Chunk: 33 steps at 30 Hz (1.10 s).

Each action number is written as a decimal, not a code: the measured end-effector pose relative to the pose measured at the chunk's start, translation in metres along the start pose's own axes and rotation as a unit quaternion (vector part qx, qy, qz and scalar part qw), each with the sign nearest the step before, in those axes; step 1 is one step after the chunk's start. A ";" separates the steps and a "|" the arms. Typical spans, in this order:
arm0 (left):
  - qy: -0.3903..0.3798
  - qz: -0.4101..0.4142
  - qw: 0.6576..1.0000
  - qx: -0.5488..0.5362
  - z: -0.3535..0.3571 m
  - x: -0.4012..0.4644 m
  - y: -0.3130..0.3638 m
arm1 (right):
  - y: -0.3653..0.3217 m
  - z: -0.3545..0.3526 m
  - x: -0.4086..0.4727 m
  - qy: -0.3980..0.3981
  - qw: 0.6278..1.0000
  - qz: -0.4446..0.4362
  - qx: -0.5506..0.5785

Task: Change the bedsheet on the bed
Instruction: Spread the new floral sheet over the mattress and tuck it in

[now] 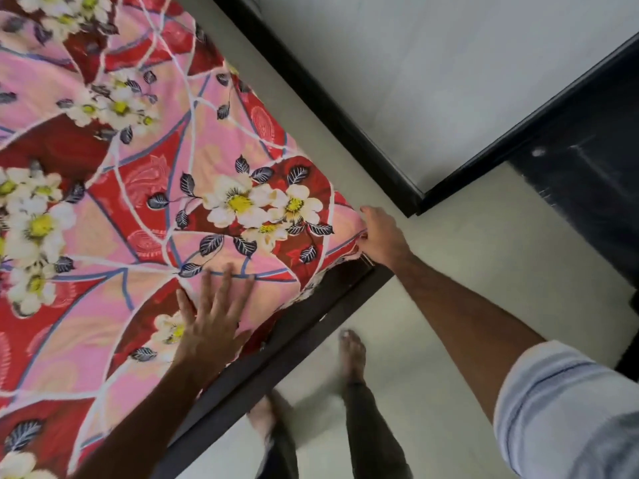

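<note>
The sheet (138, 202) is spread over the bed, filling the frame's left. Its corner is pinched by the right hand (382, 236) at centre right; the left hand (211, 319) is pressed flat, fingers (224, 281) straight, lower left of it.

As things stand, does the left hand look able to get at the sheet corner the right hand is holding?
Probably yes. The left hand lies flat on the floral bedsheet, with only bare sheet between it and the corner gripped by the right hand.
</note>
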<state>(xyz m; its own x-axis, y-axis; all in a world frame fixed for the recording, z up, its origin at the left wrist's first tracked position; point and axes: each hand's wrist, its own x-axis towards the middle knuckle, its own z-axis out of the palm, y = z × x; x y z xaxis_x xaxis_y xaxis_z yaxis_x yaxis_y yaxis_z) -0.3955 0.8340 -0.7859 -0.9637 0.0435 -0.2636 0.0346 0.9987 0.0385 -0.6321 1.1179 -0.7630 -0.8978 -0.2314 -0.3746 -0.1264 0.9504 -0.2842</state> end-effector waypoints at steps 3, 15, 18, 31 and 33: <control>0.011 -0.029 1.000 0.004 0.002 0.000 0.009 | 0.023 0.000 0.016 0.018 0.999 -0.017 -0.022; 0.067 -0.340 0.893 -0.287 -0.015 -0.081 0.067 | -0.079 0.065 -0.117 -0.074 0.934 0.057 0.346; 0.136 -0.469 0.797 -0.354 0.003 -0.130 0.048 | -0.141 0.099 -0.168 -0.198 0.928 -0.103 0.298; 0.383 -0.701 0.226 -0.557 0.087 -0.356 -0.167 | -0.437 0.241 -0.258 -0.117 0.728 -0.639 -0.221; 0.395 -0.673 0.093 -0.618 0.107 -0.383 -0.189 | -0.496 0.280 -0.287 -0.120 0.673 -0.693 -0.227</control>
<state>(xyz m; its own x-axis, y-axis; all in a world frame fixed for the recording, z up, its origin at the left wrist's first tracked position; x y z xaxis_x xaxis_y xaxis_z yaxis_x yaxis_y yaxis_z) -0.0047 0.6321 -0.7954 0.3896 -0.6014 -0.6975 0.1552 -0.7037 0.6934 -0.1939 0.6548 -0.7615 0.3032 -0.9368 -0.1744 -0.9377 -0.2608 -0.2295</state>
